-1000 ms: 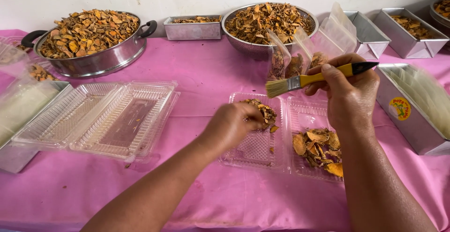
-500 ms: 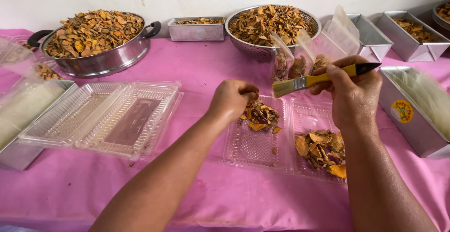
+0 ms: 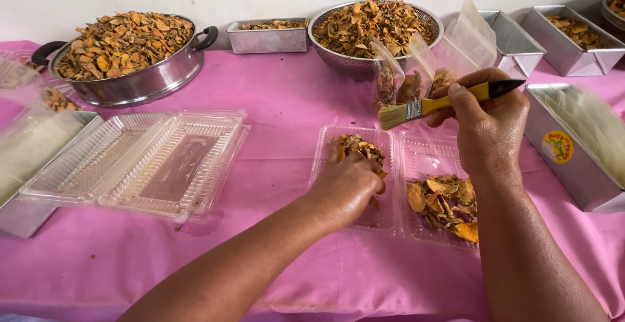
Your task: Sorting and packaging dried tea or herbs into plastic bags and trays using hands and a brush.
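An open clear plastic clamshell tray [image 3: 398, 185] lies on the pink tablecloth in front of me. Its left half holds a small pile of dried orange-brown slices [image 3: 357, 147]; its right half holds a larger pile [image 3: 444, 199]. My left hand [image 3: 347, 188] rests in the left half, fingers curled among the slices. My right hand [image 3: 487, 130] hovers above the right half, gripping a yellow-handled paintbrush [image 3: 435, 106] whose bristles point left.
A steel pot [image 3: 124, 58] and a steel colander [image 3: 372, 32], both heaped with slices, stand at the back. Several steel loaf tins [image 3: 267, 35] line the back and right. A stack of empty clamshell trays [image 3: 140, 163] lies left. Small filled plastic bags [image 3: 407, 78] stand behind the brush.
My left hand went to the far end of the left half, left slices there, and has drawn back toward me. The right hand and brush stayed nearly still.
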